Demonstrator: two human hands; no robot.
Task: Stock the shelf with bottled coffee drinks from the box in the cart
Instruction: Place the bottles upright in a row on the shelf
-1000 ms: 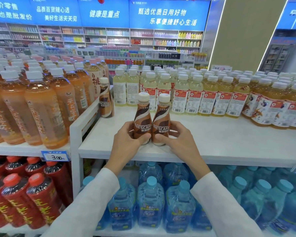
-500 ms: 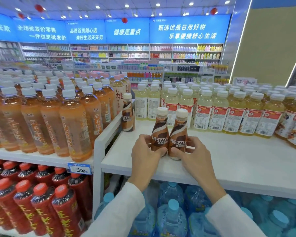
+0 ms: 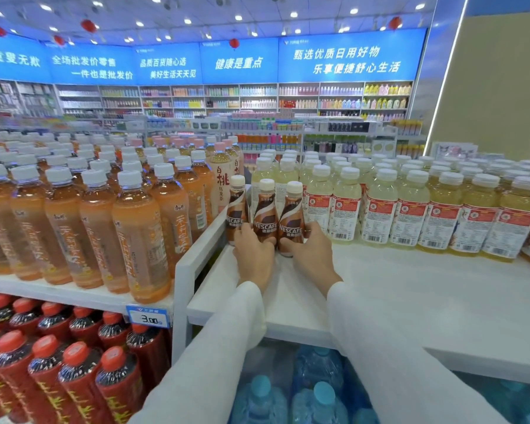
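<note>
Three brown Nescafe coffee bottles with cream caps stand at the back left of the white shelf [image 3: 410, 289]. My left hand [image 3: 253, 255] grips the base of the middle bottle [image 3: 265, 214]. My right hand [image 3: 314, 255] grips the base of the right bottle [image 3: 292, 217]. The third bottle [image 3: 236, 206] stands just left of them against the shelf divider, untouched. The two held bottles are upright, side by side, close in front of the pale yellow drinks. The cart and its box are out of view.
Rows of pale yellow drink bottles [image 3: 380, 206] line the back of the shelf. Orange tea bottles [image 3: 110, 215] fill the neighbouring shelf to the left, past a white divider [image 3: 202, 240]. Red-capped bottles [image 3: 58, 362] and blue water jugs [image 3: 312, 390] sit on lower shelves.
Both hands have slid the two coffee bottles from the shelf's front edge back and left, next to the third bottle by the divider.
</note>
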